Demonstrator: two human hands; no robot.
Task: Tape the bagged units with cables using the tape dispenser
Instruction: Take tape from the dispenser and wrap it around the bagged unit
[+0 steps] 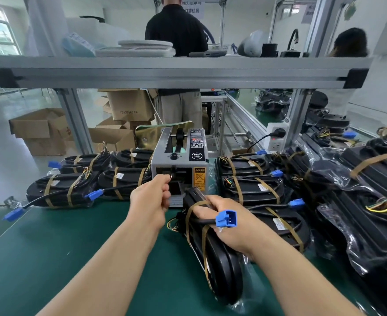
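A grey tape dispenser (pixel 179 163) stands at the middle of the green mat. My left hand (pixel 150 199) is at its front slot, fingers pinched together; the tape strip itself is too small to make out. My right hand (pixel 222 221) grips a black bagged unit (pixel 220 265) that stands on edge in front of the dispenser. Its black cable lies under my fingers, and the blue connector (pixel 226 218) sticks out above my hand. Brown tape bands wrap the unit at two places.
Taped bagged units lie in a group at the left (pixel 62 192) and in stacks at the right (pixel 256 190). An aluminium shelf beam (pixel 179 71) crosses overhead. A person stands behind the bench (pixel 176 30). Cardboard boxes (pixel 39 131) sit on the floor at the left.
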